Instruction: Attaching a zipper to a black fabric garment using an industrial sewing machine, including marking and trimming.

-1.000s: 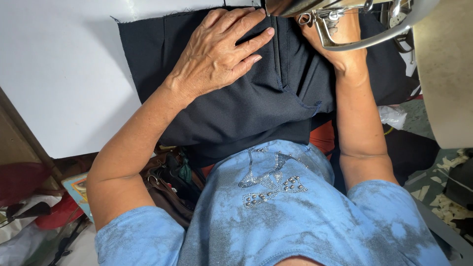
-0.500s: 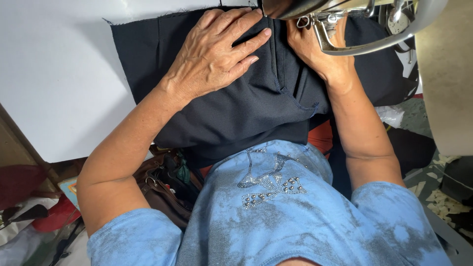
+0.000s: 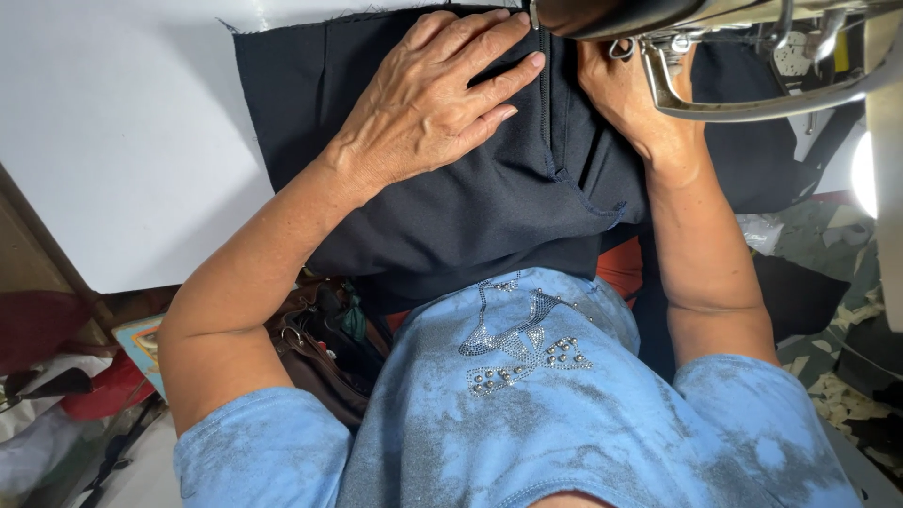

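Note:
A piece of dark navy fabric [image 3: 470,216] lies over the edge of a white table [image 3: 113,141]. My left hand [image 3: 428,99] rests flat on the fabric, fingers spread and pointing to the upper right. My right hand [image 3: 630,99] presses on the same fabric just to the right of a stitched seam, partly hidden under the metal frame of a sewing machine [image 3: 743,66]. Whether the right fingers pinch the cloth is hidden by the machine.
A brown bag [image 3: 315,353] sits below the table edge at my left side. Red and white cloth [image 3: 56,376] lies at the lower left. Fabric scraps [image 3: 832,386] litter the floor at the right. A bright lamp [image 3: 861,174] glows at the right edge.
The fabric and both hands have shifted slightly toward the machine at the top. My right hand has slid further under the machine's frame.

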